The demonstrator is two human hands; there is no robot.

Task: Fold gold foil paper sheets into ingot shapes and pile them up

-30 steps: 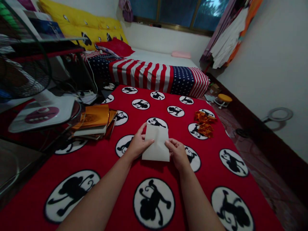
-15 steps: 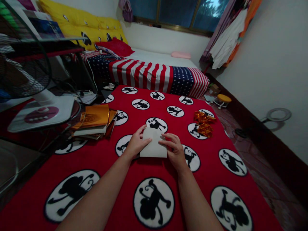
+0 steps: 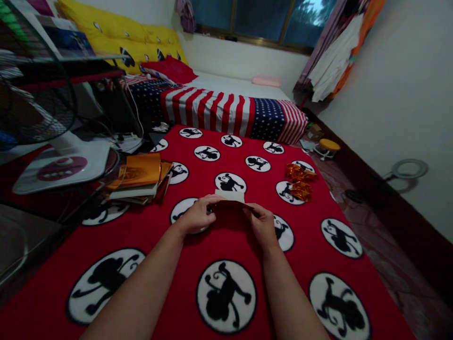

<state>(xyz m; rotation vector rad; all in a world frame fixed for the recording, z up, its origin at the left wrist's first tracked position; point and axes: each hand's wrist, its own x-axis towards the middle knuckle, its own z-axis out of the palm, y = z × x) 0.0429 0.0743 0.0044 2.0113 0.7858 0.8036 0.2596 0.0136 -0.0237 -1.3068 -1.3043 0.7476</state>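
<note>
A small sheet of paper (image 3: 230,195), pale on its upper face, is held above the red cloth (image 3: 226,245) in the middle. Its near edge is raised and bowed, and a dark underside shows below it. My left hand (image 3: 198,215) pinches the left end between thumb and fingers. At the opposite end my right hand (image 3: 262,223) grips the paper the same way, thumb underneath. Some of the fingertips are hidden. To the left lies a stack of orange foil papers (image 3: 141,170) with pale backs.
Folded shiny orange foil pieces (image 3: 300,182) lie on the cloth at right. A fan (image 3: 63,165) stands at the left, beside a cluttered desk. Beyond the cloth is a bed (image 3: 219,108) with a flag-patterned cover. A yellow-topped stool (image 3: 328,145) is on the floor at right.
The paper lay with its pale face up between my hands; now its near edge is lifted and turned away from me. Both hands have shifted to grip its two ends.
</note>
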